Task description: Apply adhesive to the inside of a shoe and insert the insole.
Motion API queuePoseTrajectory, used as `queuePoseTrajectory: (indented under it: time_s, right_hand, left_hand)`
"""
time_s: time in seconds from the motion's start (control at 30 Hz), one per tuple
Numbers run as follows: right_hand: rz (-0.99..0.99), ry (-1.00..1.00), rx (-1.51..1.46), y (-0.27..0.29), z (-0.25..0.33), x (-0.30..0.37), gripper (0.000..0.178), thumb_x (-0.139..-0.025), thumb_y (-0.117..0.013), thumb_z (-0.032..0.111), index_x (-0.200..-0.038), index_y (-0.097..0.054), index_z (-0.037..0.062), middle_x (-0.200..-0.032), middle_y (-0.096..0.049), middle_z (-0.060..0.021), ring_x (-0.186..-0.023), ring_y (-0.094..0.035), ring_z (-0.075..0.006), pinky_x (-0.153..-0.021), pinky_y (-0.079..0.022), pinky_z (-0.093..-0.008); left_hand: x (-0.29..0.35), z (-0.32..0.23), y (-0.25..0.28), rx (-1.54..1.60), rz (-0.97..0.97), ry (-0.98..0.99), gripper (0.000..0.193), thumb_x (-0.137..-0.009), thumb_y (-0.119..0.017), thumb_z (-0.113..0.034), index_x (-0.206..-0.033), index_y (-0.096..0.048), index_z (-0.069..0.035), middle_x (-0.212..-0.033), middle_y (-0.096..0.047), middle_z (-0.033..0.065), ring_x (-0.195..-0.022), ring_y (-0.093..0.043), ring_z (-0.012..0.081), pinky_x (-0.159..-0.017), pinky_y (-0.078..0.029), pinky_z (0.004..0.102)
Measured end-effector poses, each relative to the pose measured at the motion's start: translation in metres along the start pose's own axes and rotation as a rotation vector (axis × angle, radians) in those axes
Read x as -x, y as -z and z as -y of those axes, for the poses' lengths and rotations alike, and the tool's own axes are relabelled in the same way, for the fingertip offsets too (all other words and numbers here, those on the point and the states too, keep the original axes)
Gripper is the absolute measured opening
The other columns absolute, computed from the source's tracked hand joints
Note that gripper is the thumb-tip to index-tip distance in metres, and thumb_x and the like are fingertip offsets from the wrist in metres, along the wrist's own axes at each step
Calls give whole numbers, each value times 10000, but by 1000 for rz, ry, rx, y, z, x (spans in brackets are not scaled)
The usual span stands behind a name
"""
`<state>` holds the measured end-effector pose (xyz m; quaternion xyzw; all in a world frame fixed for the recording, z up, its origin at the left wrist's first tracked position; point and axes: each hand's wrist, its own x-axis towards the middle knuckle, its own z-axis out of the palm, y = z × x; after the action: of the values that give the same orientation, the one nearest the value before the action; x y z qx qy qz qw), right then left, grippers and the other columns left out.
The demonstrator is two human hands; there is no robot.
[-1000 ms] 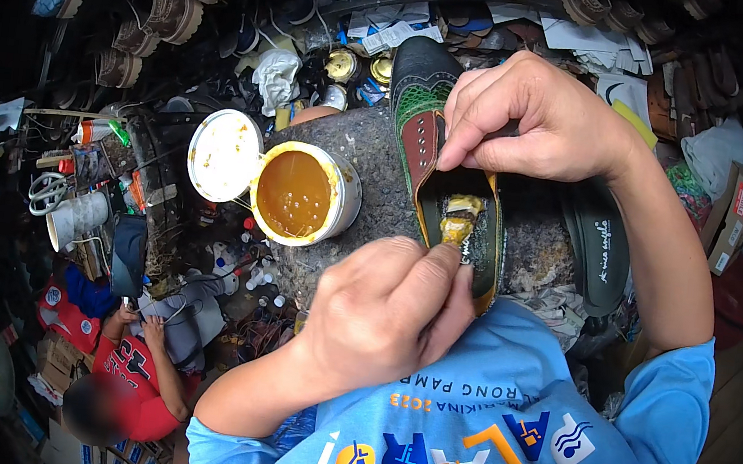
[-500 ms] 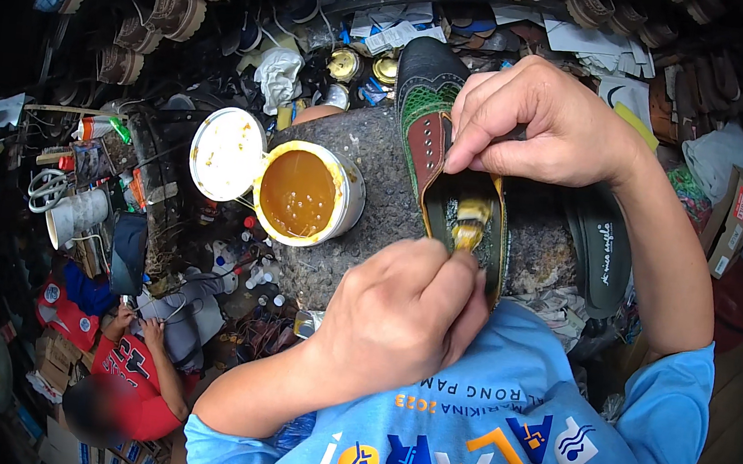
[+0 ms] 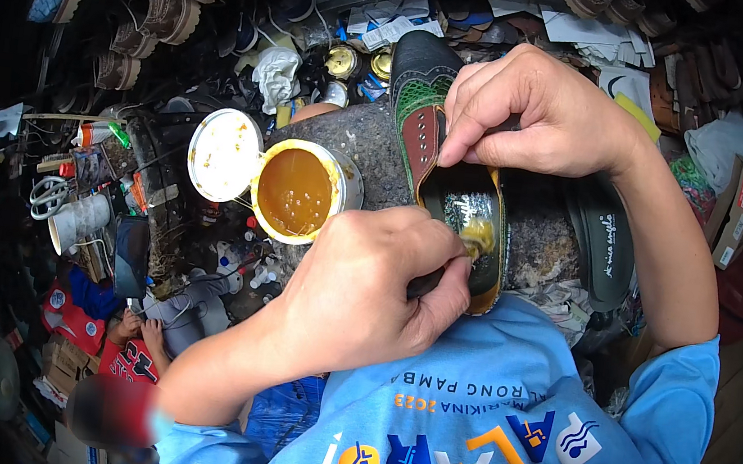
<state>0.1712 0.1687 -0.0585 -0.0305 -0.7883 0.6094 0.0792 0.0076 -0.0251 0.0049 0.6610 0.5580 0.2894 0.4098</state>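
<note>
A low shoe (image 3: 421,138) with black toe, green snake-textured side and brown eyelet panel lies on a dark rough block. My right hand (image 3: 529,113) is closed on the rim of its opening beside the eyelets. My left hand (image 3: 376,278) grips a small brush (image 3: 479,236), its handle mostly hidden by my fingers. The yellow-coated bristles touch the inside bottom of the shoe, toward the heel, where wet streaks shine. Left of the shoe stands an uncapped white tub (image 3: 354,185) of amber glue, its lid (image 3: 224,155) hanging open and smeared.
The dark block (image 3: 372,141) carries tub and shoe. A dark insole (image 3: 605,248) rests to the right. Scissors (image 3: 49,197) and a white mug (image 3: 81,221) sit far left. Another person in red (image 3: 127,359) is at lower left. Brown shoes (image 3: 170,16) line the upper left.
My left hand has drawn the brush back along the inside of the shoe toward the heel and turned. My right hand keeps its hold on the rim.
</note>
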Motion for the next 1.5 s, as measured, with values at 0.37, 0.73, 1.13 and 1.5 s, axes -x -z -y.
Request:
queuePoseTrajectory:
  time_s: [0.37, 0.73, 1.13, 1.5]
  right_hand:
    - [-33, 0, 65, -2, 1, -2, 273, -792, -674, 66, -1021, -819, 33, -906, -792, -116, -810, -728, -195, -756, -561, -329]
    - [-138, 103, 117, -8, -2, 8, 236, -742, -671, -3, -929, -815, 8, -827, -747, -125, -886, -698, -293, -835, -562, -387]
    - [-394, 423, 390, -16, 37, 24, 293, -629, -754, -109, -896, -790, 6, -904, -768, -108, -928, -713, -309, -810, -597, -397]
    - [-566, 472, 576, -28, 79, 9, 283, -631, -764, -94, -886, -754, 28, -857, -723, -78, -880, -710, -300, -764, -598, -382]
  left_hand:
    - [-39, -18, 37, -208, 457, -51, 288, -681, -749, 59, -963, -752, 5, -886, -607, 125, -802, -660, 312, -678, -547, 391]
    - [42, 11, 97, 313, -188, -467, 210, -814, -805, -238, -869, -761, -40, -758, -643, 73, -581, -610, 172, -479, -443, 291]
    - [144, 121, 19, -647, -688, 16, 285, -958, -761, -121, -1206, -742, 17, -1102, -664, 156, -1008, -587, 266, -866, -496, 381]
    - [89, 12, -48, 25, -413, -239, 916, -701, -1003, -215, -1437, -458, -224, -1588, -288, 360, -1428, -447, 516, -1084, -490, 552]
